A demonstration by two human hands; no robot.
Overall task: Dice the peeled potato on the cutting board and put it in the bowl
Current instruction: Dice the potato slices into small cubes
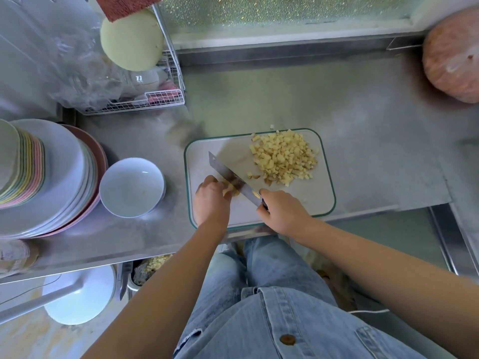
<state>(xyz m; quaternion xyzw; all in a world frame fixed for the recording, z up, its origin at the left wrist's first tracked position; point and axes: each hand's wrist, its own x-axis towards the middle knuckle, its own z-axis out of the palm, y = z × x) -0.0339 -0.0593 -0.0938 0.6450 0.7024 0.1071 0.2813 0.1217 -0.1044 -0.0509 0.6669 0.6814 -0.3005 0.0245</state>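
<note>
A white cutting board point(305, 203) with a green rim lies on the steel counter. On its far right part sits a pile of diced potato point(282, 156). My left hand point(211, 203) holds the last small piece of potato point(229, 189) down on the board with curled fingers. My right hand point(283, 212) grips the handle of a cleaver point(230, 177); the blade slants across the board right against the held piece. The white bowl point(132, 187), with nothing in it, stands left of the board.
A tall stack of plates point(49, 177) stands at the left, beside the bowl. A wire dish rack point(145, 99) with plastic bags is at the back left. An orange-pink round object point(453, 55) sits at the far right. The counter's front edge runs just under the board.
</note>
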